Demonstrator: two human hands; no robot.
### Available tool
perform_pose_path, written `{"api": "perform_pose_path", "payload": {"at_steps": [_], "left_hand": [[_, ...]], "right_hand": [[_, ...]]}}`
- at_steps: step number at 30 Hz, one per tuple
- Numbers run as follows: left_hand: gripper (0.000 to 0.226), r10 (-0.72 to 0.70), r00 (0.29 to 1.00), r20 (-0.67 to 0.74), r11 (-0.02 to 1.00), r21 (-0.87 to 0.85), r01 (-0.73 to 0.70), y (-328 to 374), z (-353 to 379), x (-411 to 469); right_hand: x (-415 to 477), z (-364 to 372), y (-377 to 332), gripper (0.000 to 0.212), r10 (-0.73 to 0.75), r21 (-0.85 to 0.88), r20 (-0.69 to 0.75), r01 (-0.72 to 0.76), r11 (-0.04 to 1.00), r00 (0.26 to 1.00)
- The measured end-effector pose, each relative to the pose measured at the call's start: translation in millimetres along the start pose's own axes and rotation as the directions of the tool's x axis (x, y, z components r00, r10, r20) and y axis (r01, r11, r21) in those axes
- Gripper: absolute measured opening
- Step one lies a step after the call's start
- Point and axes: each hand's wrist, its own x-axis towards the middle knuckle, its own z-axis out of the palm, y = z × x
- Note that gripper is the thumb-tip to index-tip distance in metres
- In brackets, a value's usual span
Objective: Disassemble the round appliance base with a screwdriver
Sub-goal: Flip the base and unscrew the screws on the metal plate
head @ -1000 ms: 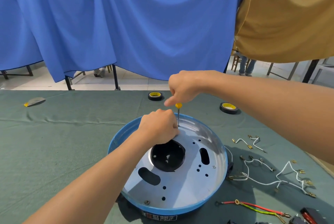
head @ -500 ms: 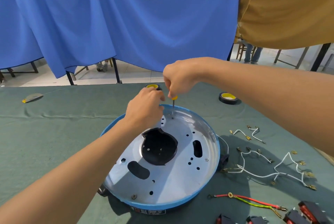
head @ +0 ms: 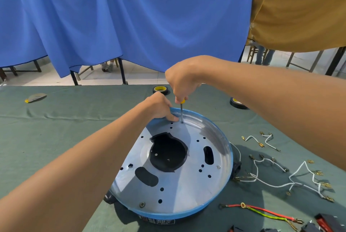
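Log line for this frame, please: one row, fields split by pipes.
phase: unscrewing | right hand: grips screwdriver upright, tip on plate near far rim | left hand: holds round appliance base at far rim

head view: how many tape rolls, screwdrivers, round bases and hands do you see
tape rolls: 2
screwdriver: 1
round base: 1
hands: 2, left hand and right hand
total: 6

Cloth (head: 65,138) left of the base (head: 187,190) lies open; wires (head: 291,183) crowd the right; tape rolls (head: 160,89) behind.
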Motion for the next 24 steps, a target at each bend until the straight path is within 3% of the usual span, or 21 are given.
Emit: {"api": "perform_pose_path", "payload": {"at_steps": [6, 15, 24], "left_hand": [[0.029, -0.040, 0.999, -0.018, 0.997, -0.063, 0.038, -1.8, 2.0, 7.7], [0.040, 0.008, 1.000, -0.001, 0.994, -0.113, -0.008, -8.2, 2.9, 11.3], [0.045, -0.006, 0.999, 0.044, 0.999, -0.050, 0.008, -6.9, 5.6, 18.9]], "right_hand": [[-2.7, -2.4, 4.6, 0.027, -0.042, -0.026, -0.013, 0.042, 0.999, 0.999], [-7.4, 2.9, 23.2, 0.007, -0.180, -0.010, -0.068, 0.179, 0.984, 0.981], [-14.5, 8.7, 26.6, 0.020, -0.326, -0.073, -0.116, 0.319, 0.945, 0.938]]}}
